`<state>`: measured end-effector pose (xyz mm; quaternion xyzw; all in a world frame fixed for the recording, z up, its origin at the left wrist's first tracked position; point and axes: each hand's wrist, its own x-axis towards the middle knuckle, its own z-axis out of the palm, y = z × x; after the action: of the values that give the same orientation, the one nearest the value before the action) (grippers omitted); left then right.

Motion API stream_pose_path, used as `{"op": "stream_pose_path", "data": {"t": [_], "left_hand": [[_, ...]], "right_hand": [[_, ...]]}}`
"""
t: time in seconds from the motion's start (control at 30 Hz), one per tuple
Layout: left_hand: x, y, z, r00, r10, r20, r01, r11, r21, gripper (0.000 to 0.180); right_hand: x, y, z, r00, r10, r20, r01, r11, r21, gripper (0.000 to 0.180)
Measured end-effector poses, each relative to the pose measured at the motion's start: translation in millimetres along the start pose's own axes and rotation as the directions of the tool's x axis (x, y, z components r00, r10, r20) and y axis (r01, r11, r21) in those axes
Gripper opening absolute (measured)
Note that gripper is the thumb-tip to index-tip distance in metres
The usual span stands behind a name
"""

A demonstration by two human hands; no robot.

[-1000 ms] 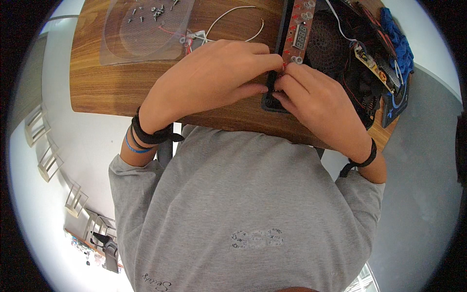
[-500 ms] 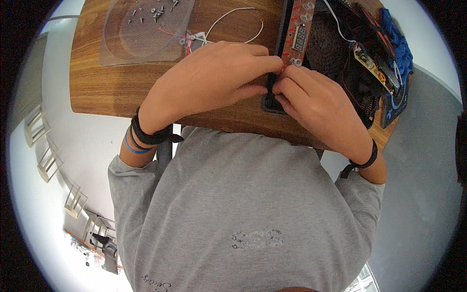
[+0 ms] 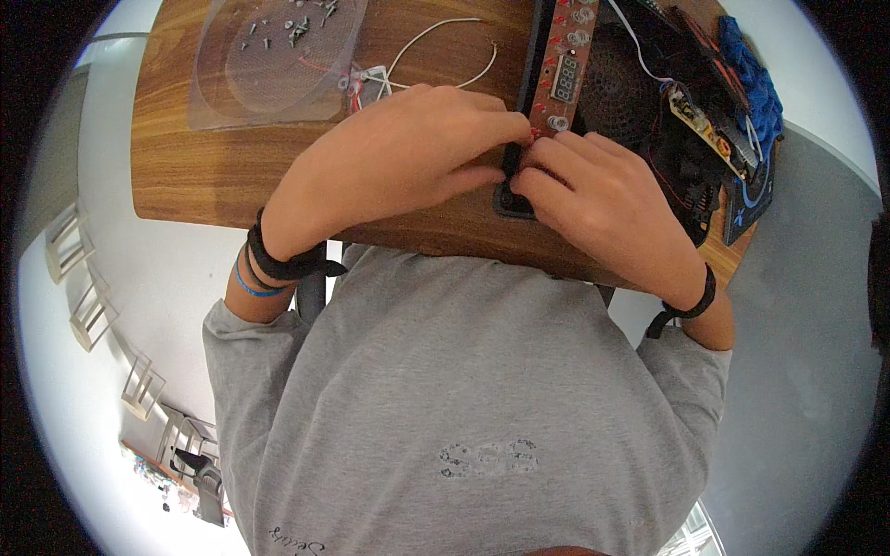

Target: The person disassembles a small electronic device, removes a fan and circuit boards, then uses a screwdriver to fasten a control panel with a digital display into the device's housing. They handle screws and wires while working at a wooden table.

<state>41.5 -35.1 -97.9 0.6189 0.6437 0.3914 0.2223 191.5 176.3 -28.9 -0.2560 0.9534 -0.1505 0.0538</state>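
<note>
A long reddish-brown circuit board (image 3: 567,79) with a small digit display, red parts and clear round parts lies along the left side of an opened black appliance housing (image 3: 528,69). My left hand (image 3: 399,162) reaches in from the left, its bent index fingertip at the near end of the board, the thumb lower by the housing rim. From the other side my right hand (image 3: 607,199) is closed with curled fingers on that same near end. Both sets of fingertips nearly meet there and cover the end of the board.
On the wooden table (image 3: 185,176), a translucent sheet (image 3: 213,102) holds several loose screws (image 3: 298,32). A white wire (image 3: 399,51) loops beside it. Right of the board lie a round black grille (image 3: 612,79), a yellowish circuit board (image 3: 700,125) with wires, and a blue cloth (image 3: 756,79).
Both hands keep their hold near the board's end and have shifted slightly left and down. The display shows a little more fully above my right hand.
</note>
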Motion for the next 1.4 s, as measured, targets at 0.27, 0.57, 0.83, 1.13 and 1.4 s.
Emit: {"op": "stream_pose_path", "data": {"t": [0.27,0.57,0.83,1.13,1.4], "left_hand": [[1,5,-2,0.999,-0.038,0.025,0.038,0.999,0.004,0.035],[0,9,-2,0.997,-0.068,0.031,0.069,0.998,-0.015,0.044],[13,13,-7,0.992,-0.119,0.043,0.123,0.987,-0.105,0.046],[16,23,-3,0.977,-0.206,0.049,0.206,0.978,0.014,0.044],[35,33,-9,0.996,-0.074,-0.039,0.082,0.961,0.264,0.055]], "right_hand": [[-2,2,4,0.998,0.034,-0.044,-0.032,0.999,0.037,0.021],[-14,13,-5,0.982,0.173,-0.080,-0.152,0.964,0.219,0.027],[-22,18,-7,0.977,0.197,-0.083,-0.169,0.950,0.264,0.025],[-26,29,-5,0.985,0.148,-0.088,-0.127,0.969,0.213,0.026],[-33,44,-8,0.912,0.348,-0.218,-0.294,0.924,0.245,0.018]]}}
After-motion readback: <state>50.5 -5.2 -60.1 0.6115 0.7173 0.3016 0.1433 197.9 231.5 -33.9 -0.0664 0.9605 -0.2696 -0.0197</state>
